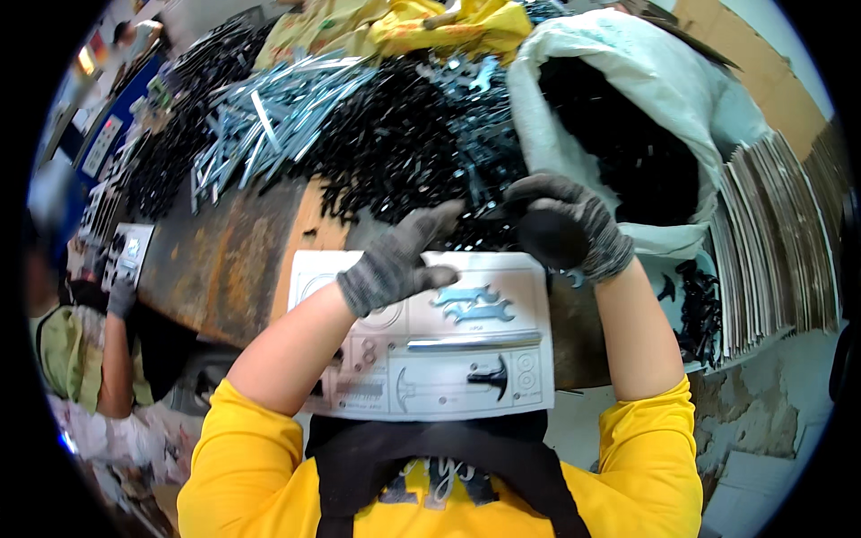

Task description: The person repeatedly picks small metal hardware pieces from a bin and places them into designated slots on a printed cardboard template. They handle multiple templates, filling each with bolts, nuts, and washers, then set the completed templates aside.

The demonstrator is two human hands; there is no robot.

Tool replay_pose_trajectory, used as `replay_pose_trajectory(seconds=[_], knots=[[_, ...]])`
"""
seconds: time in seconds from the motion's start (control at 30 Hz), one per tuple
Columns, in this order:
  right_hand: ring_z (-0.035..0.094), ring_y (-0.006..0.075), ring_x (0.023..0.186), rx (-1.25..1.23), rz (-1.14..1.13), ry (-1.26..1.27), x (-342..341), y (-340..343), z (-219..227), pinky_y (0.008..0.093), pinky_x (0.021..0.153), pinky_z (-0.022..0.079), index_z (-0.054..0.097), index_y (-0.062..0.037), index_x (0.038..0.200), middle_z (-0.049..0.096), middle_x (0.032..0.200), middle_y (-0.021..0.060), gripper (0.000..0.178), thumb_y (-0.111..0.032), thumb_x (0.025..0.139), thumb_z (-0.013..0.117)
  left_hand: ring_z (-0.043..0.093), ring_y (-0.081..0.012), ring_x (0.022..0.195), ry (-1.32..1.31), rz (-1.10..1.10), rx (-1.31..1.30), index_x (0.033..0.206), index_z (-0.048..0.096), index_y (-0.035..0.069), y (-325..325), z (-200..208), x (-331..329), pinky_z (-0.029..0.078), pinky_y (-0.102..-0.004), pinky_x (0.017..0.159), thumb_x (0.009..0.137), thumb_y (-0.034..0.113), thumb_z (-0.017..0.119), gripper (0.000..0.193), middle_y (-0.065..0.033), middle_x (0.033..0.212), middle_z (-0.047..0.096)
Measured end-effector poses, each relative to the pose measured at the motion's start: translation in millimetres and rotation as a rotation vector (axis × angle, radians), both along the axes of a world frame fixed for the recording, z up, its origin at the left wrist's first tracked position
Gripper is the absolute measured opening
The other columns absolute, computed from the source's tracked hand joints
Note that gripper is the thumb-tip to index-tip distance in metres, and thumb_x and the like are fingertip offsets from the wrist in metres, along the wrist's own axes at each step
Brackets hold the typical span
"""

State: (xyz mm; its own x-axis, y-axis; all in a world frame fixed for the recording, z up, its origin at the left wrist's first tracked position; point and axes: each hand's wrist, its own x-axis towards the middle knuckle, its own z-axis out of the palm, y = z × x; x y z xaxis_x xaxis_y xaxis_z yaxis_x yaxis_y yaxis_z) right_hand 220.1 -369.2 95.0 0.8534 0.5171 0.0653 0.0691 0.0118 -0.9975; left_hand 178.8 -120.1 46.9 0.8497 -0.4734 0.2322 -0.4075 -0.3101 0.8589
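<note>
My left hand (395, 258), in a grey knit glove, hovers over the upper left of a printed card sheet (359, 359). Its thumb stands apart from the outstretched fingers, with nothing between them. At the right, my gloved right hand (578, 215) is curled round a dark, rounded black piece (553, 238), its exact kind unclear. Two silver open-end wrenches (475, 312) lie on the sheet, one below the other. Under them a silver bar (475, 342) runs across, and a black T-shaped piece (491, 377) rests lower right.
Beyond the sheet are heaps of black metal parts (386, 134), silver bars (278, 117) and wrenches (484, 76). A white sack (619, 45) of black parts stands right, beside stacked cardboard (776, 251) and a tray of black pieces (700, 314). Another person's gloved hand (122, 296) works at far left.
</note>
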Motion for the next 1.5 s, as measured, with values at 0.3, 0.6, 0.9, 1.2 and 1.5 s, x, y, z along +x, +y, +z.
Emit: replay_pose_trajectory(seconds=[0.3, 0.6, 0.9, 1.2, 1.5], knots=[[0.06, 0.026, 0.082, -0.442, -0.125, -0.716, -26.1, 131.6, -74.6, 0.0341, 0.073, 0.049, 0.054, -0.0058, 0.105, 0.056, 0.104, 0.0155, 0.03, -0.016, 0.077, 0.057, 0.057, -0.0171, 0.096, 0.112, 0.368, 0.099, 0.114, 0.053, 0.005, 97.4, 17.9, -22.5, 0.046, -0.0294, 0.085, 0.08, 0.004, 0.057, 0.034, -0.0089, 0.103, 0.06], [0.055, 0.0287, 0.09, -0.944, 0.089, -0.946, -59.2, 167.9, -69.9, 0.0366, 0.077, 0.045, 0.059, -0.0064, 0.09, 0.056, 0.093, 0.015, 0.03, -0.032, 0.075, 0.056, 0.056, -0.0275, 0.093, -0.332, 0.33, 0.679, 0.106, 0.057, 0.011, 142.8, -21.5, -58.3, 0.046, -0.0349, 0.082, 0.078, 0.018, 0.059, 0.029, -0.0103, 0.104, 0.056], [0.057, 0.0262, 0.085, -1.182, 0.258, -0.711, -69.1, 173.3, -63.5, 0.0376, 0.073, 0.047, 0.058, -0.0096, 0.097, 0.057, 0.089, 0.0109, 0.029, -0.031, 0.077, 0.057, 0.058, -0.0273, 0.086, -0.176, 0.195, 0.771, 0.099, 0.058, 0.009, 132.2, -21.8, -65.4, 0.047, -0.034, 0.078, 0.071, 0.013, 0.065, 0.029, -0.0088, 0.093, 0.06], [0.059, 0.0259, 0.074, -0.789, 0.017, -0.776, -89.2, 105.2, -52.9, 0.0329, 0.068, 0.049, 0.051, -0.0093, 0.102, 0.057, 0.086, 0.0101, 0.033, -0.026, 0.076, 0.062, 0.057, -0.0262, 0.083, -0.292, 0.494, 0.591, 0.106, 0.053, 0.008, 141.3, -10.8, -93.8, 0.047, -0.0357, 0.072, 0.068, 0.02, 0.068, 0.042, -0.0116, 0.093, 0.055], [0.06, 0.0296, 0.084, -0.858, -0.442, -0.578, -143.0, -43.8, -101.8, 0.0369, 0.075, 0.049, 0.054, -0.0044, 0.104, 0.059, 0.096, 0.016, 0.028, -0.006, 0.076, 0.057, 0.049, -0.0109, 0.076, 0.358, 0.704, 0.047, 0.118, 0.043, 0.002, 173.2, -59.4, -219.1, 0.045, -0.0256, 0.07, 0.065, 0.012, 0.075, 0.063, -0.0019, 0.089, 0.051]])
